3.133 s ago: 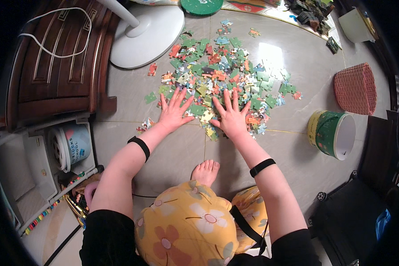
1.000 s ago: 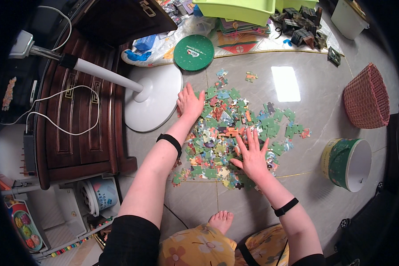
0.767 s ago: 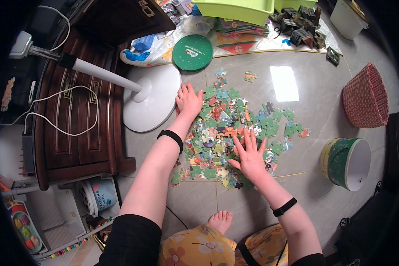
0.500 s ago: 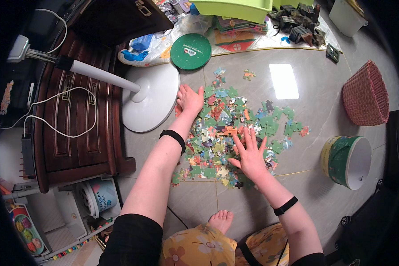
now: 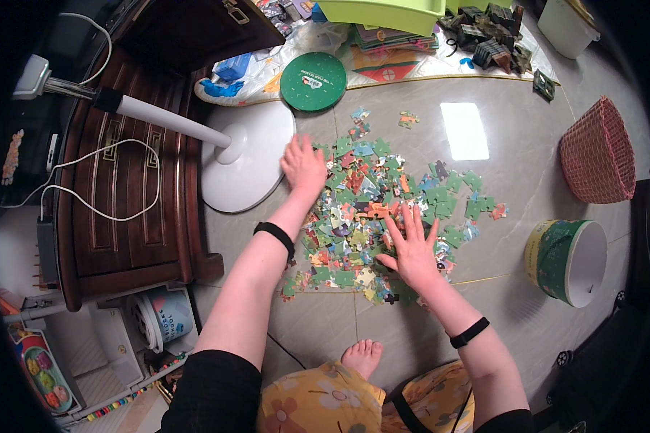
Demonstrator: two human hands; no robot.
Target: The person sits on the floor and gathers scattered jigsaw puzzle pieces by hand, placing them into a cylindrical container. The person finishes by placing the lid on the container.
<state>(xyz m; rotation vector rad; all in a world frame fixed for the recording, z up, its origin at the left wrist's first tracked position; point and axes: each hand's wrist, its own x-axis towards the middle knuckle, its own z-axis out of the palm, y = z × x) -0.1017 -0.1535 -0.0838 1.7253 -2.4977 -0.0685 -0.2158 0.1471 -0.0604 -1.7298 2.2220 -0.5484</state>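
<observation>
A broad pile of loose jigsaw pieces [image 5: 354, 238], mostly green with orange, white and blue ones, lies spread on the grey tiled floor. At the pile's upper left edge is my left hand [image 5: 303, 167], its bent fingers slightly apart beside the white round stand base [image 5: 249, 180]. What lies beneath that palm is hidden. My right hand [image 5: 415, 254] rests palm down over the right part of the pile, fingers spread wide and gripping nothing. A few pieces [image 5: 409, 119] lie apart from the pile on its far side.
A green round lid [image 5: 313, 81] lies beyond the stand base. To the right are a green and white round tub [image 5: 565, 263] on its side and a red woven basket [image 5: 598, 155]. A dark wooden cabinet [image 5: 123, 238] borders the left; a light green bin [image 5: 383, 14] stands far off.
My left hand has shifted slightly left and nearer, its fingers now more bent and the orange piece beside it covered. My right hand has barely moved.
</observation>
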